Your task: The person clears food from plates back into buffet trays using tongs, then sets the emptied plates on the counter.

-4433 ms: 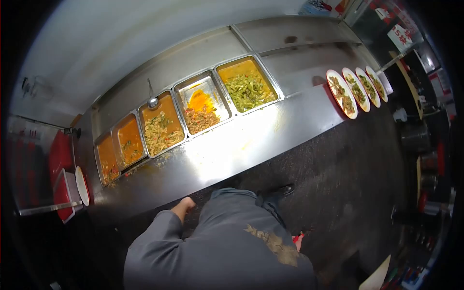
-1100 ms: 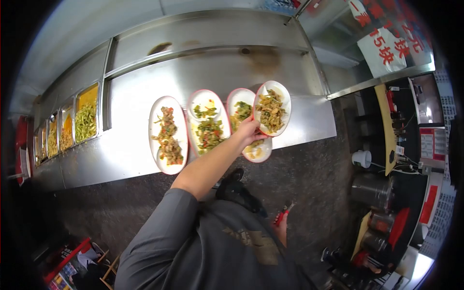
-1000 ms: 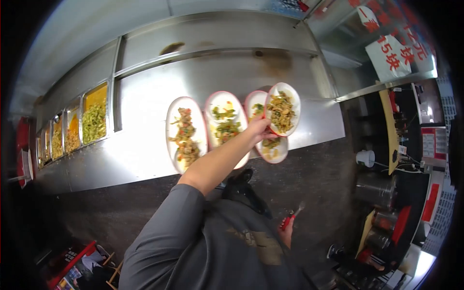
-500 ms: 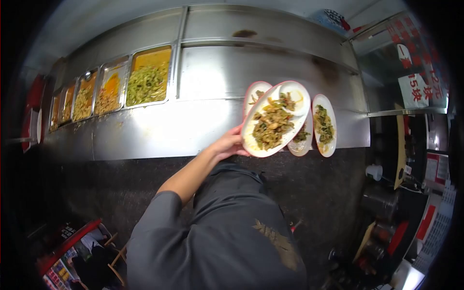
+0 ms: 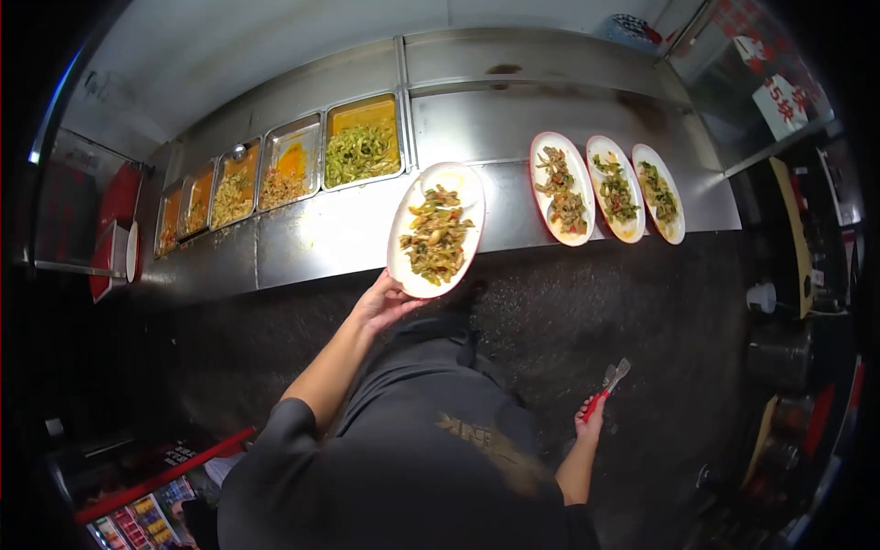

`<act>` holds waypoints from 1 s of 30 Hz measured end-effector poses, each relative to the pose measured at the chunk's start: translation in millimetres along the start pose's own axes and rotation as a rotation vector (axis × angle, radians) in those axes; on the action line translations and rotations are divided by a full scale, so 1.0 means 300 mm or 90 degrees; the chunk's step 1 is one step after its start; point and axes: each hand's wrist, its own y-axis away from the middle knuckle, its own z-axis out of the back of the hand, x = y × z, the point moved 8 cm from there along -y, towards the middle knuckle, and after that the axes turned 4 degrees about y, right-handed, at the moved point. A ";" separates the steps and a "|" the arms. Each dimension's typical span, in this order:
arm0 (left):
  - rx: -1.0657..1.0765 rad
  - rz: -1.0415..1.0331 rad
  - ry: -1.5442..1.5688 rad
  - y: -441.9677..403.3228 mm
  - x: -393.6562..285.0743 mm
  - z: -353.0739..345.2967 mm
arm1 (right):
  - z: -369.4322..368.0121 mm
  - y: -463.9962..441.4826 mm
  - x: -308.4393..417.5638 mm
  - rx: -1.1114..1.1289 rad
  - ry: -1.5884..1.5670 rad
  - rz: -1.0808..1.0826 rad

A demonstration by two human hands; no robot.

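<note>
My left hand (image 5: 385, 303) grips the near end of an oval white plate (image 5: 466, 186) with a red outer edge, holding it over the counter's front edge. On that plate lies a heap of cooked, chopped vegetables (image 5: 436, 240). Low on the right, my right hand (image 5: 590, 418) is closed around the red handle of metal tongs (image 5: 618, 371), which point up and away from me over the dark floor. To the right of the held plate, three similar plates (image 5: 550, 147) of food rest side by side on the counter, apart from it.
Several metal pans of food line the counter's left, the nearest with chopped greens (image 5: 362, 154). The steel counter (image 5: 330, 234) runs across in front of me. A sign with red writing (image 5: 779, 103) hangs at the right. A white cup (image 5: 760, 297) is near the right side.
My left hand has carried the plate leftward, away from the other plates, which now show fully. My right hand with the tongs has come into view at the lower right.
</note>
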 end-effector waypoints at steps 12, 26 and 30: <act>0.038 0.001 0.101 0.256 -0.186 0.172 | 0.281 0.301 -0.748 -0.101 0.152 -0.162; -0.004 -0.035 0.023 0.862 -0.541 0.957 | -0.432 0.583 -1.119 -0.112 0.622 0.174; -0.032 -0.084 0.043 0.974 -0.614 1.178 | -0.510 0.545 -1.182 -0.077 0.601 0.218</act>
